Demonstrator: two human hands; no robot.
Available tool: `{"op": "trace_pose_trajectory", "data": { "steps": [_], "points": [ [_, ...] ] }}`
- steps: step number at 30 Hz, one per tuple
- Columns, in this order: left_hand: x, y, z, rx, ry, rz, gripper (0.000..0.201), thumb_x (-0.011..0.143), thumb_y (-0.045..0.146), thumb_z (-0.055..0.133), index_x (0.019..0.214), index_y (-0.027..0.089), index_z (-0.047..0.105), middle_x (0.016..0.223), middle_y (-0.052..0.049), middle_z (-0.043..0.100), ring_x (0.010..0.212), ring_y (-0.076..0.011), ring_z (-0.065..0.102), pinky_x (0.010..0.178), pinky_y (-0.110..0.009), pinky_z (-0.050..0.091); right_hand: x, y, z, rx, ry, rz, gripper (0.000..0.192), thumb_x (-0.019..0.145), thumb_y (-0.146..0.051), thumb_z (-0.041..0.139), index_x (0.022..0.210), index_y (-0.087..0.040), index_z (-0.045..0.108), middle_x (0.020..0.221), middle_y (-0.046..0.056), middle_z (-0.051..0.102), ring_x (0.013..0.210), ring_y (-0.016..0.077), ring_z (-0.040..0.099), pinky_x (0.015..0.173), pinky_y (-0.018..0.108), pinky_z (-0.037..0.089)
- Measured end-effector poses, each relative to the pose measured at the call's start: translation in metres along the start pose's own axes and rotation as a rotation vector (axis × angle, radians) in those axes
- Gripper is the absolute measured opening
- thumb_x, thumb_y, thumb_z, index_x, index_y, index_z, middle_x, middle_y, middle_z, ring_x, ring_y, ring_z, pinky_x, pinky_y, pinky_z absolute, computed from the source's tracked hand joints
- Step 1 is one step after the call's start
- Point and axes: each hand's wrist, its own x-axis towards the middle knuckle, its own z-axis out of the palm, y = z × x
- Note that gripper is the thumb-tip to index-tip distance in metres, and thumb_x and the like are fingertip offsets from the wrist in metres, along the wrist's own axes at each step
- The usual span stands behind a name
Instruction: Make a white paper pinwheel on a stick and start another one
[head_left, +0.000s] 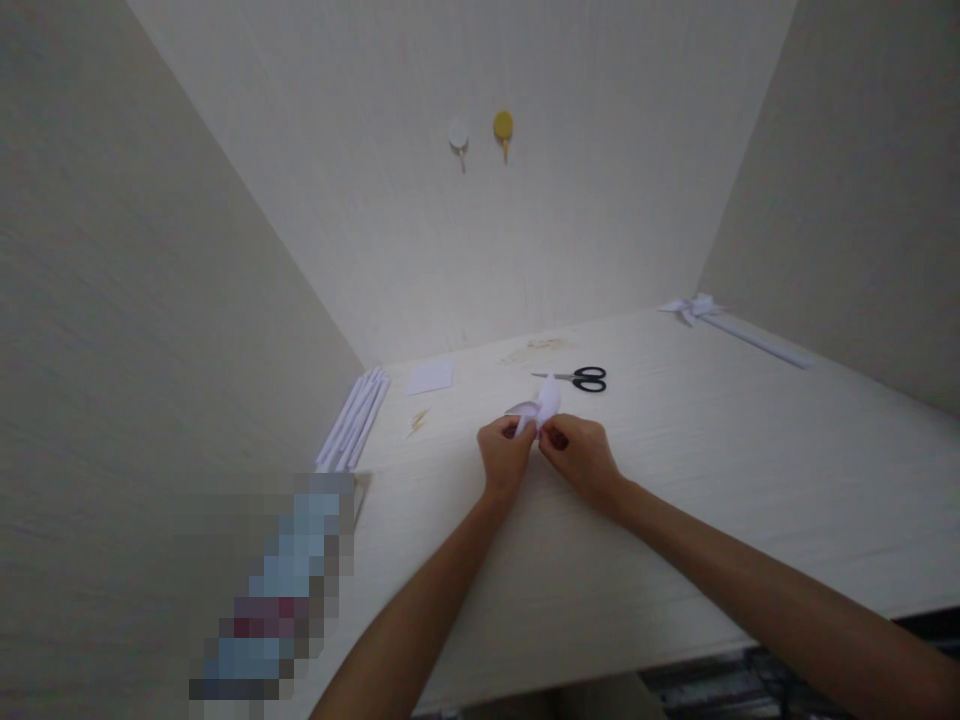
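A white paper pinwheel point(550, 396) with curled blades is held between my two hands over the middle of the table. My left hand point(506, 452) pinches its left and lower side, thumb against the paper. On its right, my right hand point(581, 455) is closed, with fingertips pressed at the lower centre. My fingers hide the pinwheel's middle. Just behind lies a pair of scissors point(589, 379) with black handles, its blades pointing left. At the back right rests another paper pinwheel point(696, 307) on a white paper stick point(757, 341).
Several rolled paper sticks point(354, 418) lie by the left wall, near a square white paper point(431, 377). Thin tan slivers, perhaps toothpicks point(418, 423), lie in front of it. White point(458, 134) and yellow point(503, 125) hooks are on the back wall. A blurred-out object point(277, 590) stands front left.
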Motion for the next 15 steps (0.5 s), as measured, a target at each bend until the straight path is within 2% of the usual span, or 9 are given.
{"op": "trace_pose_trajectory", "data": {
  "steps": [8,13,15],
  "points": [
    [0.0024,-0.007,-0.0016,-0.048,-0.022,-0.027,0.018,0.06,0.022,0.056,0.045,0.012,0.052,0.045,0.005,0.041,0.046,-0.007,0.036,0.045,-0.019,0.028,0.0018,0.002,0.0007,0.098,-0.005,0.059,0.016,0.07,-0.016,0.048,0.055,-0.016,0.054,0.049,0.0,0.053,0.045,0.0097,0.045,0.048,0.02,0.033],
    [0.0012,-0.0065,-0.001,-0.026,-0.012,-0.021,0.019,0.06,0.022,0.055,0.044,0.013,0.051,0.044,0.005,0.039,0.046,-0.0068,0.036,0.045,-0.019,0.028,0.0011,0.0034,0.0012,0.008,-0.045,-0.023,0.016,0.069,-0.013,0.046,0.054,-0.016,0.052,0.052,0.002,0.053,0.048,0.0111,0.046,0.05,0.022,0.033],
    [0.0011,-0.0063,-0.0004,-0.011,-0.004,-0.024,0.017,0.06,0.021,0.054,0.045,0.012,0.053,0.044,0.005,0.041,0.047,-0.0071,0.037,0.046,-0.019,0.029,0.0016,0.0034,0.0012,0.025,-0.06,-0.007,0.016,0.069,-0.014,0.047,0.054,-0.016,0.052,0.052,0.001,0.054,0.048,0.0111,0.046,0.05,0.022,0.033]
  ]
}}
